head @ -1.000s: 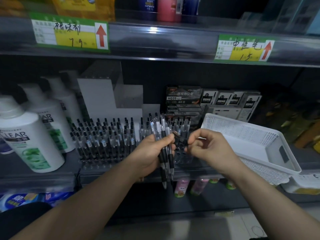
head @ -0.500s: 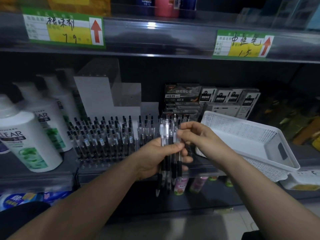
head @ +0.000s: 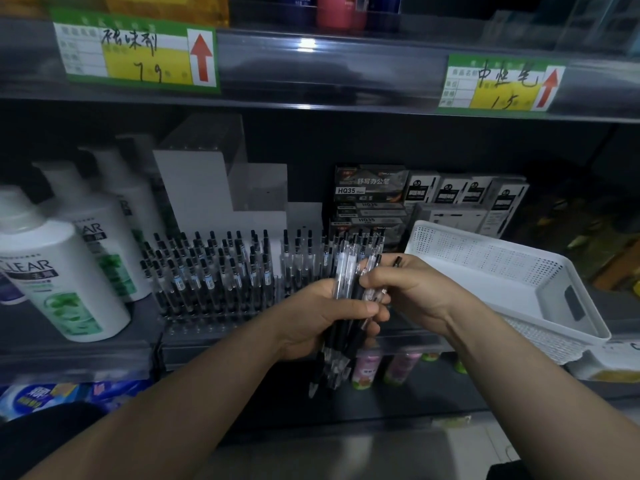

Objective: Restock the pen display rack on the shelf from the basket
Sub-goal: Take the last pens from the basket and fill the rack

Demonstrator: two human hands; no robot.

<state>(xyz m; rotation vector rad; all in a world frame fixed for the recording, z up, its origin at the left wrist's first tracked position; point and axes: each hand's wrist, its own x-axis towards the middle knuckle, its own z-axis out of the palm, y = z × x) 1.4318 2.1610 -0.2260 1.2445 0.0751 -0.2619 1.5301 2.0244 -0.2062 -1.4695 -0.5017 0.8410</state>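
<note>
Head view: the left hand (head: 329,317) is gripping a bundle of pens (head: 348,271) at the front edge of the shelf (head: 79,351), and the right hand (head: 415,292) is pinching their tops. The rack (head: 214,285) is standing just behind them, with the basket (head: 519,271) sitting at its right.

The pen display rack (head: 214,289) stands centrally on the shelf (head: 20,327). Bottles (head: 59,271) stand to its left, the basket (head: 502,271) to its right, and boxes (head: 370,188) behind. The pen bundle (head: 346,271), held by left hand (head: 322,317) and right hand (head: 412,292), is before the rack's right end.

A: The pens (head: 342,271) are showing clear, glossy plastic barrels; the basket (head: 485,261) is looking like matt white perforated plastic.
B: The shampoo bottle (head: 59,282) is gleaming smooth; the price label (head: 135,53) is looking papery.
</note>
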